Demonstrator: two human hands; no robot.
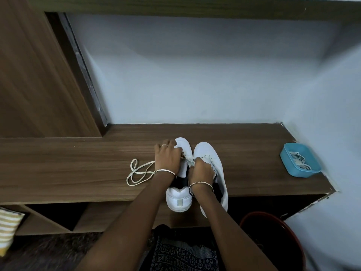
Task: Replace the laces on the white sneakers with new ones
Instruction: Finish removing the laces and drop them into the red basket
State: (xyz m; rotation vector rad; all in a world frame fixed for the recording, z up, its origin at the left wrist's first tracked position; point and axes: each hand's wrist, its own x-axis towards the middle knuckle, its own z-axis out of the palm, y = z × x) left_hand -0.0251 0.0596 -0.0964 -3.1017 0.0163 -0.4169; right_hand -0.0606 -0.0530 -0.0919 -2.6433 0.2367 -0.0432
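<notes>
Two white sneakers on a brown wood tabletop, pale wall behind, big wood panel standing at the left. A dark red bucket is on the floor at lower right, below the tabletop edge. Dark patterned cloth sits at bottom centre between the forearms. A striped cushion is in the open cubby at lower left. A blue tray sits at the far right of the tabletop, well apart from the shoes, with coiled white laces inside. Nothing lies between tray and shoes.

The left sneaker and right sneaker sit side by side, touching, toes to the wall, heels over the front edge. The left hand lies on the left sneaker's forepart, fingers curled down round it, gripping. The right hand is clenched over the gap between the shoes, fingertips pinching at the left sneaker's eyelet flap; whether a lace is between them is too small to tell. Both forearms cover the shoe openings.

A loose lace loops on the tabletop just left of the left sneaker, its ends running under the left wrist. Each wrist has a bangle, and there is a ring on the left hand. The grey heel tab has no print that can be read.
</notes>
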